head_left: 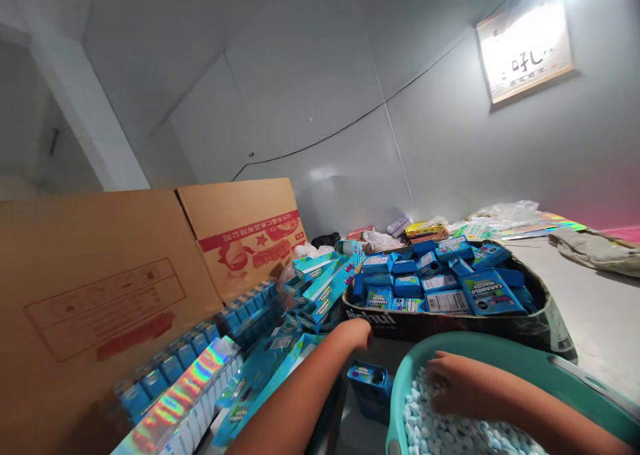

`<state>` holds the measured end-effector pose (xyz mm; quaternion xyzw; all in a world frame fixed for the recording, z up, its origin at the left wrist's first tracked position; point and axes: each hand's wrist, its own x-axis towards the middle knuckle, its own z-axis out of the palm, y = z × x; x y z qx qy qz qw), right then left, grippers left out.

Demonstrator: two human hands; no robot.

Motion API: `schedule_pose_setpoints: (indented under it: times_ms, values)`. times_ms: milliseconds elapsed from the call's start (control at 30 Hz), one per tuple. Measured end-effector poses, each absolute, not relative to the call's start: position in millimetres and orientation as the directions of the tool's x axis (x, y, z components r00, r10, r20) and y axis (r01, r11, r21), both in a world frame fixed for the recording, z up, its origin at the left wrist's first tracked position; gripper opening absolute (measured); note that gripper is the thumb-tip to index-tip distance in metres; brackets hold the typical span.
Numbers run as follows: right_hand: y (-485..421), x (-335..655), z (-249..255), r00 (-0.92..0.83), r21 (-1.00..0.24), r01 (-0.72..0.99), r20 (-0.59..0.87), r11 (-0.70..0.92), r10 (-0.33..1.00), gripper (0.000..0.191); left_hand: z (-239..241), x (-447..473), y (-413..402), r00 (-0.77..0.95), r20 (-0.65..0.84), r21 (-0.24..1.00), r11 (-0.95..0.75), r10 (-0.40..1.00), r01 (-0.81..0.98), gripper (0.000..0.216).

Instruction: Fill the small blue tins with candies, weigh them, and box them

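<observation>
My right hand is sunk among the pale blue candies in a teal basin at the near edge of the worktop, fingers curled down into the heap as if scooping; whether that grip has closed on any pieces I cannot tell, since the fingertips are buried. My left hand reaches forward, just above a small open blue box that stands upright between the basin and a slanting pile of flat blue cartons. The fingers are out of sight behind the wrist, so I cannot tell how far that grip is open or whether it touches anything.

Beyond both hands, a dark tray carries a heap of filled blue boxes. To the left, more cartons stand in a row against a large brown cardboard box, beside a strip of shiny rainbow-coloured card. Plastic bags and papers lie by the grey wall.

As I judge it, filling the open box goes best with a modest scoop, the left hand steadying the box upright, and the right hand carried low over the basin rim so that strays fall back into the heap.
</observation>
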<state>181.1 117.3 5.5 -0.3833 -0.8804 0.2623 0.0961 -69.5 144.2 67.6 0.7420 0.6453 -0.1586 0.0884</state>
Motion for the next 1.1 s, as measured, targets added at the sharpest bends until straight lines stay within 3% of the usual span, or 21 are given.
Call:
schedule_pose_setpoints:
  times_ms: [233, 500, 633, 867, 1000, 1100]
  values:
    - [119, 185, 3, -0.691, -0.558, 0.642, -0.123, 0.526, 0.713, 0.029, 89, -87, 80, 0.051, 0.013, 0.312, -0.052, 0.999, 0.949, 0.024]
    - [114, 192, 10, -0.683, -0.541, 0.667, -0.169, 0.512, 0.711, 0.015, 51, -70, 29, 0.005, 0.278, 0.626, -0.185, 0.96, 0.758, 0.028]
    - [115, 197, 23, -0.669, -0.537, 0.67, -0.139, 0.513, 0.73, 0.018, 21, -73, 39, 0.112, 0.273, 0.684, -0.274, 0.956, 0.676, 0.041]
    - [111, 194, 41, -0.709, -0.557, 0.58, 0.015, 0.595, 0.705, 0.006, 7, -86, 40, 0.09, 0.319, 0.688, -0.295, 0.944, 0.663, 0.048]
    - [106, 189, 46, -0.726, -0.557, 0.578, -0.018, 0.596, 0.688, 0.008, 6, -94, 41, 0.071, 0.335, 0.706, -0.3, 0.939, 0.641, 0.051]
    - [105, 189, 45, -0.737, -0.552, 0.582, -0.048, 0.597, 0.674, 0.021, 4, -99, 40, 0.071, 0.376, 0.706, -0.336, 0.924, 0.624, 0.064]
